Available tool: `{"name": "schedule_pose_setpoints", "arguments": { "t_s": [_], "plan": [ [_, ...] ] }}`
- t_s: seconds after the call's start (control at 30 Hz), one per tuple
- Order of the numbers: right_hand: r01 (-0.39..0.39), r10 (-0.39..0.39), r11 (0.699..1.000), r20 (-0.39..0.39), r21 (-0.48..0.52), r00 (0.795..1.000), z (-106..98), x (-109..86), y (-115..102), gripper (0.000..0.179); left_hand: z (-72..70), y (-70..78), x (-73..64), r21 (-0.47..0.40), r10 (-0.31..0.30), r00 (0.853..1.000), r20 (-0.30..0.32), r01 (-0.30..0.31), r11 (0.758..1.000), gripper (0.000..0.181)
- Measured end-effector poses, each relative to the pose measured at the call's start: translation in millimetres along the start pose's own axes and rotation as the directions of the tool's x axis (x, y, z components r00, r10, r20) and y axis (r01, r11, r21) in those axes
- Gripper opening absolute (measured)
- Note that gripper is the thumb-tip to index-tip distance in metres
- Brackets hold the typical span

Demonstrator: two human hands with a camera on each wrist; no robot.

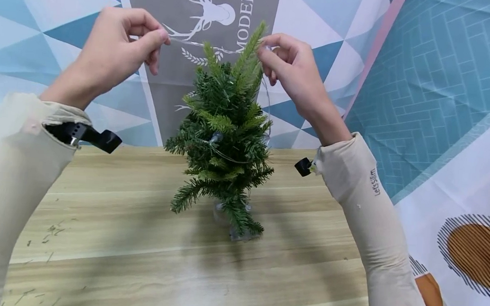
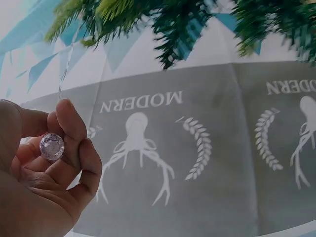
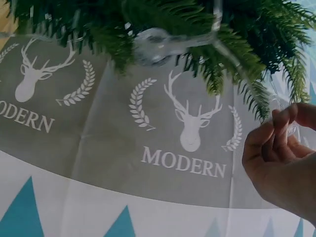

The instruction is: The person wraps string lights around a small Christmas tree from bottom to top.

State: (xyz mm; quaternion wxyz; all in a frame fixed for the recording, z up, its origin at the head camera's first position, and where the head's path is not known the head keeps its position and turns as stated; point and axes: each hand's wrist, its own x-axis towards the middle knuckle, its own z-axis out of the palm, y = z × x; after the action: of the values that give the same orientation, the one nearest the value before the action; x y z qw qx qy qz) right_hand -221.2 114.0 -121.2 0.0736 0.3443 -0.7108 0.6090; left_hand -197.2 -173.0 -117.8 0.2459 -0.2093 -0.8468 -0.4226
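Note:
A small artificial Christmas tree [image 1: 225, 128] stands upright on the wooden table, with a clear string light [image 1: 188, 42] partly wound round it. To the left of the treetop, my left hand [image 1: 122, 45] pinches one end of the string light. The left wrist view shows a clear faceted bulb [image 2: 52, 146] within that hand's curled fingers. My right hand [image 1: 291, 68] pinches the string at the right of the treetop, and the strand runs behind the tip between both hands. Close to the right wrist camera, another clear bulb [image 3: 152, 47] hangs by the branches.
Bits of fallen green needles [image 1: 51, 232] lie at the left of the wooden table [image 1: 143, 259]. A patterned cloth [image 1: 146, 94] with a deer print hangs right behind the tree. White cloth [image 1: 451, 196] with brown ovals is at the right.

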Motion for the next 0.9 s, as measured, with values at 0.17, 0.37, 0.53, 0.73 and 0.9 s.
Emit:
{"name": "schedule_pose_setpoints", "arguments": {
  "t_s": [0.17,0.37,0.53,0.73,0.9],
  "plan": [
    [-0.023,0.026,0.990,0.018,-0.139,1.000,6,-7.1,-9,0.033,2.7,-3.5,-19.5,-0.017,-0.006,1.000,-0.002,0.006,1.000,0.022],
    [0.010,0.008,0.951,0.058,-0.310,0.998,13,-25.4,-5,0.042,7.1,-6.2,-48.4,-0.113,-0.034,0.999,-0.026,0.031,0.993,0.022],
    [0.041,-0.025,0.945,0.053,-0.326,0.998,16,-43.0,-1,0.041,13.9,5.1,-71.0,-0.360,-0.009,0.999,-0.045,-0.008,0.933,0.022],
    [0.106,-0.118,0.927,-0.012,-0.359,0.993,15,-68.1,1,0.041,27.3,18.4,-99.0,-0.510,0.002,0.998,-0.063,-0.034,0.860,0.023],
    [0.240,-0.278,0.872,-0.029,-0.427,0.960,18,-92.4,0,0.041,37.7,27.6,-118.1,-0.514,-0.032,0.998,-0.063,-0.005,0.858,0.023]
  ]
}}
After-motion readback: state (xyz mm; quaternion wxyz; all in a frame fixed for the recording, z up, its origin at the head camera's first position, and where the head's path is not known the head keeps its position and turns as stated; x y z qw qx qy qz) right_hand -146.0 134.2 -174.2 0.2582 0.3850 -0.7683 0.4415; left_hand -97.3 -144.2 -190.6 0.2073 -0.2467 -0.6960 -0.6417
